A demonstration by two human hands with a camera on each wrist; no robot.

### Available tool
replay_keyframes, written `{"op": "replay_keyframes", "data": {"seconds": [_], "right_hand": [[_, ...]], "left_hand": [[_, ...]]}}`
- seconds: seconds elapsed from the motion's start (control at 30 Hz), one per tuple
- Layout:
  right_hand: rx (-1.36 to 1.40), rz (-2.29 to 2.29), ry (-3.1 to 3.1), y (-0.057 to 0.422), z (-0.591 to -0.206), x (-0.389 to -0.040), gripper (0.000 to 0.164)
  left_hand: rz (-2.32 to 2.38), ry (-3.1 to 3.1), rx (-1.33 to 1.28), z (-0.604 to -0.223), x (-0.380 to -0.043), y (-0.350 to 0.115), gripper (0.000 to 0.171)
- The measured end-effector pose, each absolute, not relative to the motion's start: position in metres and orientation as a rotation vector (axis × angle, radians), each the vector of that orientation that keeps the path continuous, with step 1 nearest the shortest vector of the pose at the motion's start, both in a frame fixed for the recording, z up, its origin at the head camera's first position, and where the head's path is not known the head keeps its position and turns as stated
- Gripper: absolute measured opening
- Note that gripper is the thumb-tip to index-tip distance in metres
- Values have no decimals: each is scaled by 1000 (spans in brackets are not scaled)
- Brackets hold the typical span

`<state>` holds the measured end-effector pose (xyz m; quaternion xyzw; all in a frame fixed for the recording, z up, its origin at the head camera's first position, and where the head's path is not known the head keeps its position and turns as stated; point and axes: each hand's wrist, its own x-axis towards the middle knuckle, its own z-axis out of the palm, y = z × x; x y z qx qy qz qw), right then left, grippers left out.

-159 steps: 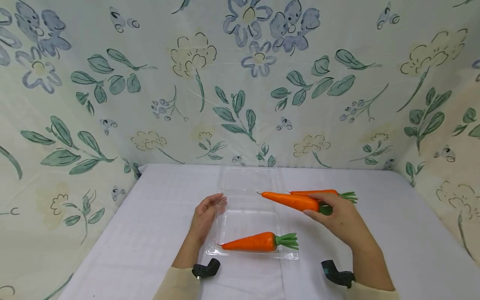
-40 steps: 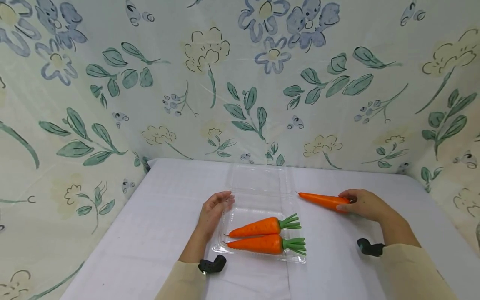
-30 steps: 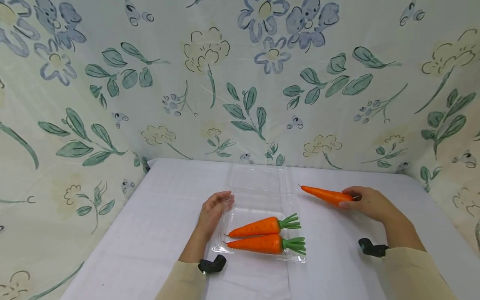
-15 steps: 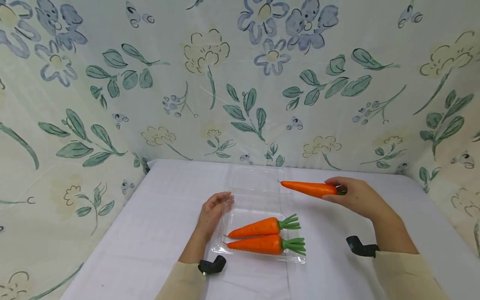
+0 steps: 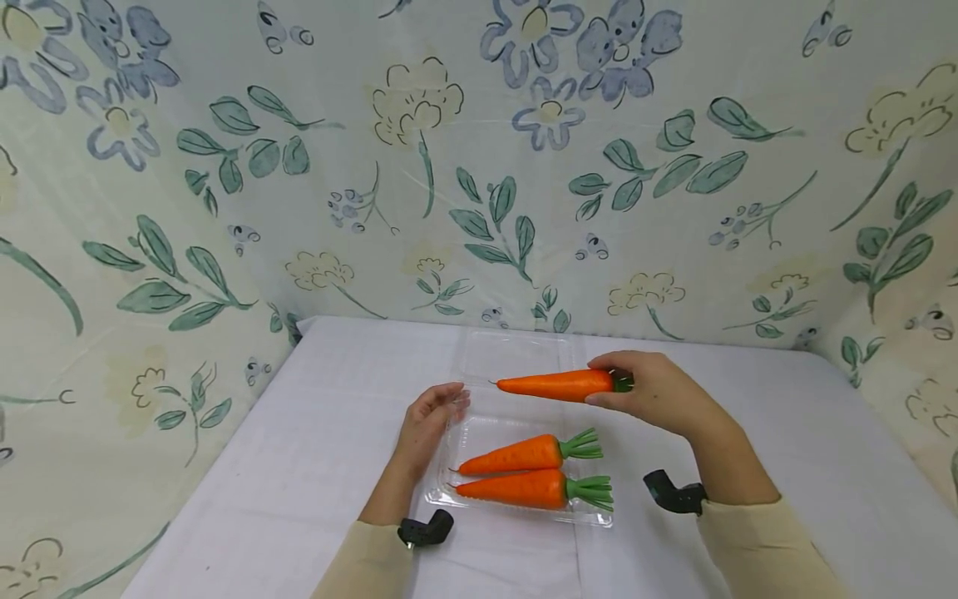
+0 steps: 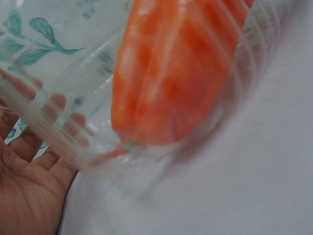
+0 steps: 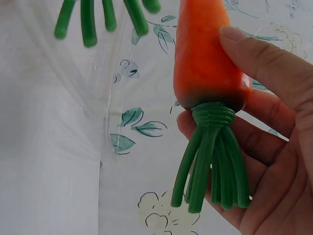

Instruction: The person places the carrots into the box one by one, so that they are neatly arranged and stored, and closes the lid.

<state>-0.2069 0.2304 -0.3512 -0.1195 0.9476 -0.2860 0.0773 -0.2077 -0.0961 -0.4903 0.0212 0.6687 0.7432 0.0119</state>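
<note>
My right hand (image 5: 653, 389) grips an orange carrot (image 5: 557, 385) by its thick end, thumb on one side and fingers on the other. It is held above the rear part of the clear plastic clamshell container (image 5: 490, 431), tip pointing left. In the right wrist view the carrot's green stalks (image 7: 215, 161) hang beside the palm. Two more carrots, a rear one (image 5: 516, 455) and a front one (image 5: 516, 489), lie side by side in the container, stalks over its right edge. My left hand (image 5: 427, 424) rests at the container's left wall, its loosely extended fingers (image 6: 54, 105) seen through the plastic.
The container's lid (image 5: 516, 356) lies folded back towards the rear of the table. A white cloth (image 5: 314, 466) covers the table, and a floral fabric backdrop (image 5: 359, 183) rises behind it. Black wrist cameras (image 5: 427, 528) sit at both wrists.
My right hand put the second carrot in the container, then picked up the third from the table's right and carried it left over the container. The left hand stays at the container's left side.
</note>
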Motion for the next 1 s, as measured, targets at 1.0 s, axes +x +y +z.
{"op": "replay_keyframes", "data": {"seconds": [1.0], "right_hand": [[-613, -651, 2689, 178, -383, -213, 36]], "left_hand": [[2305, 2095, 68, -492, -209, -96, 35]]}}
